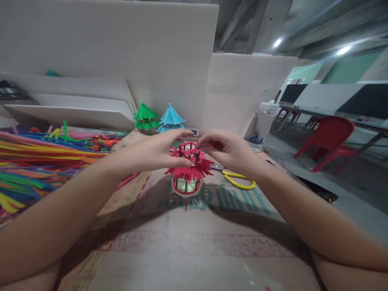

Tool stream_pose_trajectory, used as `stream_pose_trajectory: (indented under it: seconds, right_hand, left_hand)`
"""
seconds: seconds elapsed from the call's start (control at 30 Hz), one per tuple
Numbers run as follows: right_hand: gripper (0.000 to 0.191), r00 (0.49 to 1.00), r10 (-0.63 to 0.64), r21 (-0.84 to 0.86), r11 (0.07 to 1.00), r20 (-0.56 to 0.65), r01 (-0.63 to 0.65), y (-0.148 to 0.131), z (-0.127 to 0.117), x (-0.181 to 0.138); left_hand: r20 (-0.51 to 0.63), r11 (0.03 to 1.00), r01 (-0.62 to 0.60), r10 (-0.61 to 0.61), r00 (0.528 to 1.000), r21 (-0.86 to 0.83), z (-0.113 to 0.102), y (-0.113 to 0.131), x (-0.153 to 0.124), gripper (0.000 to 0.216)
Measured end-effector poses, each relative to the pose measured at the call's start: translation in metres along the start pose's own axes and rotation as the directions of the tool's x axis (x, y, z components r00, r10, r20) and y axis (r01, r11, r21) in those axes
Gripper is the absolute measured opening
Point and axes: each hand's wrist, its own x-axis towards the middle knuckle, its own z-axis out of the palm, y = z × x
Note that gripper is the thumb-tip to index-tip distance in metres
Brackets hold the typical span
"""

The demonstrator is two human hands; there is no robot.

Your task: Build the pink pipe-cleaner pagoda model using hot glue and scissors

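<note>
A small red pavilion model (pixel 189 173) made of fuzzy pipe cleaners stands upright on the board in front of me. It has dark posts, a fringed red lower roof and a red ring at the top. My left hand (pixel 157 151) curves round its left side, thumb against the front above the fringe and fingers behind; the index finger is raised. At the upper right, my right hand (pixel 226 149) pinches the edge of the red top ring between thumb and fingertips. Yellow-handled scissors (pixel 239 180) lie beside the model, partly under my right hand.
Green (pixel 146 115) and blue pavilion models (pixel 170 117) stand behind. Many coloured pipe cleaners (pixel 45 153) are heaped at left. A clear bottle (pixel 263 123) stands at back right, before white panels (pixel 169 52). A red chair (pixel 327 139) is farther off.
</note>
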Motion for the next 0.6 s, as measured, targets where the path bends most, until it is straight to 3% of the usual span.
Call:
stream_pose_trajectory:
  seconds: [0.2,0.6]
  right_hand:
    - [0.015,0.995,-0.102,-0.04,0.994,0.002,0.102,0.008,0.0,0.001]
    - [0.017,0.996,-0.072,-0.015,0.997,0.047,0.073,0.017,0.004,0.001]
  left_hand:
    - [0.053,0.984,-0.01,0.02,0.998,-0.18,0.017,-0.004,0.01,0.075]
    - [0.064,0.982,0.001,0.011,0.998,-0.188,0.019,-0.004,0.013,0.07]
